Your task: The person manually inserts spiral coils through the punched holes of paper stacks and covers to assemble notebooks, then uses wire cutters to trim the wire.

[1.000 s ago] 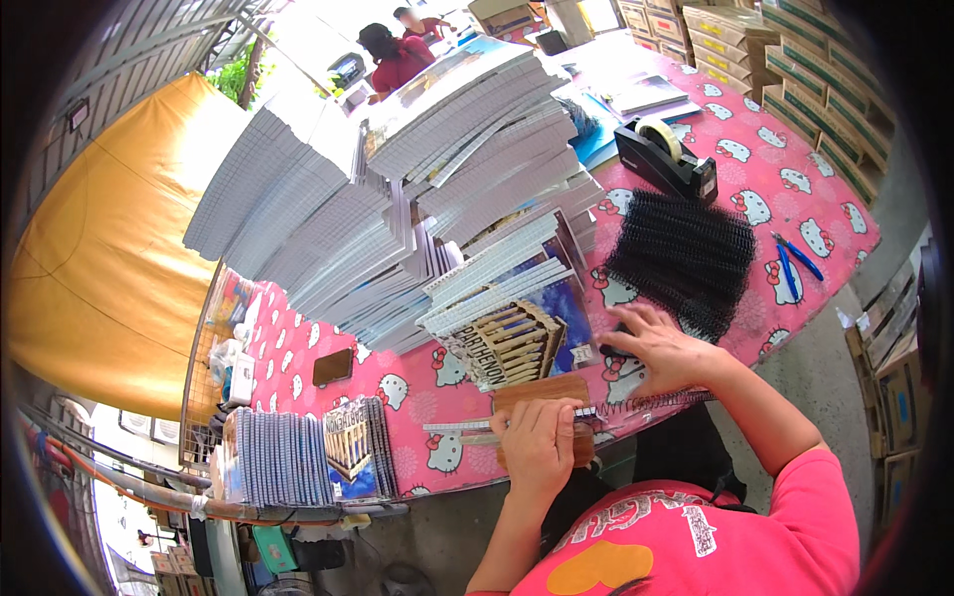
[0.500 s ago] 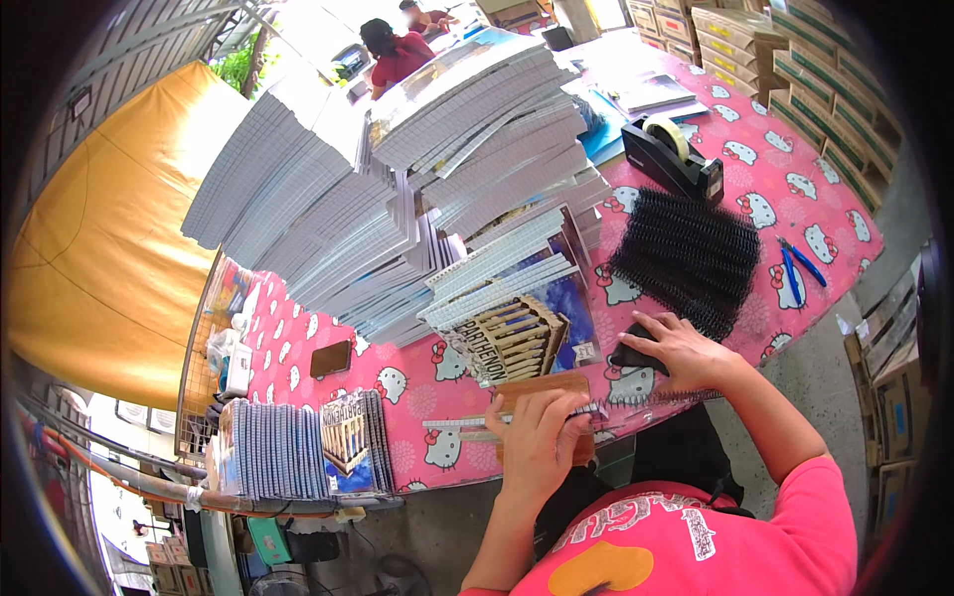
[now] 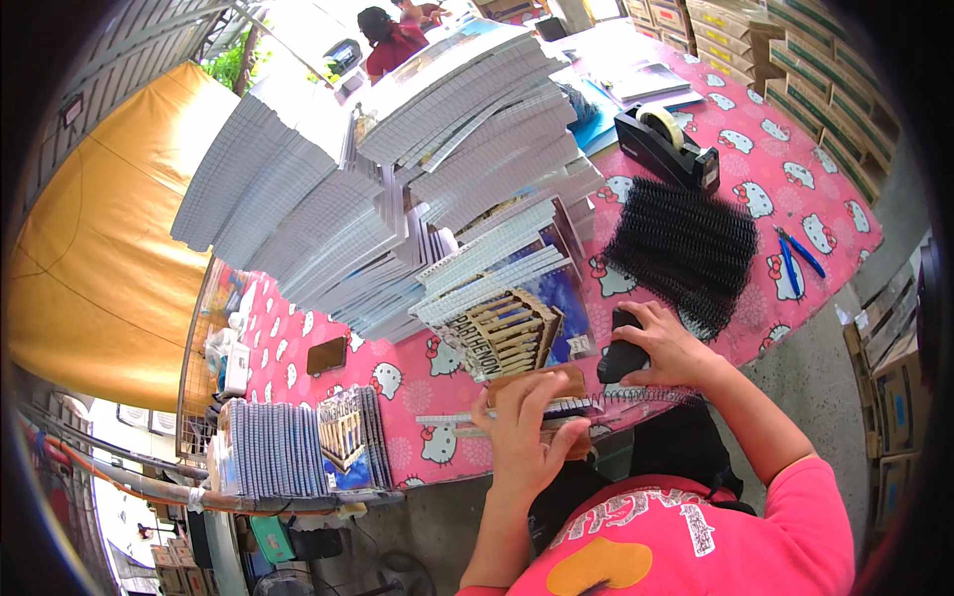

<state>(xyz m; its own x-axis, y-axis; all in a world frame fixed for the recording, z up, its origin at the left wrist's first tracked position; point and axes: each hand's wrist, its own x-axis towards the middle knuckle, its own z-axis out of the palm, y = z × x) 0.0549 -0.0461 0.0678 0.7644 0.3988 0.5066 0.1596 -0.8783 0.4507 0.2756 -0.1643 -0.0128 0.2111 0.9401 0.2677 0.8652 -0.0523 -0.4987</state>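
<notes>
My left hand (image 3: pixel 527 427), fingers apart, rests over the edge of a notebook (image 3: pixel 455 419) and a brown wooden block (image 3: pixel 576 379) at the table's near edge. A thin black spiral binding coil (image 3: pixel 646 395) runs from the notebook's edge to the right, below my right hand. My right hand (image 3: pixel 668 348) is closed around a black rounded object (image 3: pixel 623 348) whose kind I cannot make out. Just beyond lies a pile of black binding coils (image 3: pixel 681 253). A notebook with a temple cover (image 3: pixel 512 333) lies beyond my left hand.
Tall stacks of punched pages (image 3: pixel 288 189) fill the table's left and middle. Bound notebooks (image 3: pixel 273 447) stand in a row at the near left, below a phone (image 3: pixel 327 356). To the right are a tape dispenser (image 3: pixel 666 149) and blue cutters (image 3: pixel 792 263). Other people (image 3: pixel 393 45) are at the back.
My right hand has turned the black object more upright and lifted it slightly. My left hand's fingers have spread and shifted a little left. The coil beside the notebook shows more plainly.
</notes>
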